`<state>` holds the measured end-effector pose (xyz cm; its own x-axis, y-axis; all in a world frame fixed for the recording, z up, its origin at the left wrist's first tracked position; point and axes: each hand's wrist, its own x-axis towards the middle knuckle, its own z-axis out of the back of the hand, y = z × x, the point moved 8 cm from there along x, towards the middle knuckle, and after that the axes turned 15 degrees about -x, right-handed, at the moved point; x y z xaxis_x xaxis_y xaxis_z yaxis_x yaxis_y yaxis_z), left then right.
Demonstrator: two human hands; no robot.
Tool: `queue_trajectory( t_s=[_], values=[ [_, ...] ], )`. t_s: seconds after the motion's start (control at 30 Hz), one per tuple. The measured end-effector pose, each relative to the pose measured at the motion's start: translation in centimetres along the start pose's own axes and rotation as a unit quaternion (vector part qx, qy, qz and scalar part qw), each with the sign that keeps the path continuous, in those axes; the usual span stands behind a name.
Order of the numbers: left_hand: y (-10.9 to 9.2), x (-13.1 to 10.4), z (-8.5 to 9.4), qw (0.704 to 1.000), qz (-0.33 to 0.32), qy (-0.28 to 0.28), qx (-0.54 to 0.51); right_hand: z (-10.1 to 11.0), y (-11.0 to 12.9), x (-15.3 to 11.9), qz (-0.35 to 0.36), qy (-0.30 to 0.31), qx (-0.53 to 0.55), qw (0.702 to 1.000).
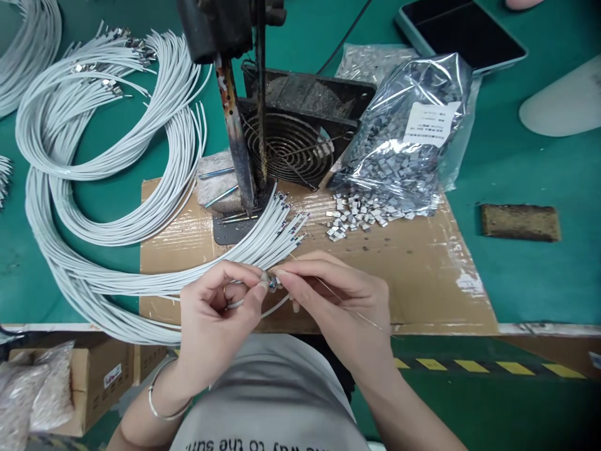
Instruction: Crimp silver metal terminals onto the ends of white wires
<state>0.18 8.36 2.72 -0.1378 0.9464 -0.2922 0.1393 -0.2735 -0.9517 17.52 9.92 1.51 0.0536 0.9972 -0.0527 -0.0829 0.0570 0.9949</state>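
Note:
My left hand [224, 313] pinches the end of a white cable, close to a small metal connector [272, 283]. Against the connector's other side, my right hand [340, 300] has its fingertips closed, and a thin wire [361, 315] runs out across that hand. Both hands meet over the front of the cardboard sheet [422, 275]. Just beyond them lie the tips of a bundle of white cables [235, 254], fanned out. Loose metal connectors [352, 213] are heaped in front of a clear bag of connectors [408, 138].
A soldering iron [235, 138] hangs on a stand, tip down near a black fan [288, 147]. White cable coils [42, 144] cover the left. At the right are a brown block [520, 223], a tablet [462, 31] and a white cylindrical object [563, 100].

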Motion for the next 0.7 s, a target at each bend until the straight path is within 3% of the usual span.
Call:
queue_trajectory(
  t_s=[0.43, 0.7],
  values=[
    [0.21, 0.40, -0.24, 1.000, 0.017, -0.009, 0.011, 0.16, 0.21, 0.12, 0.000, 0.002, -0.035, 0.999],
    [-0.14, 0.99, -0.65, 1.000, 0.008, -0.007, -0.006, 0.34, 0.43, -0.25, 0.047, -0.005, -0.089, 0.995]
  ],
)
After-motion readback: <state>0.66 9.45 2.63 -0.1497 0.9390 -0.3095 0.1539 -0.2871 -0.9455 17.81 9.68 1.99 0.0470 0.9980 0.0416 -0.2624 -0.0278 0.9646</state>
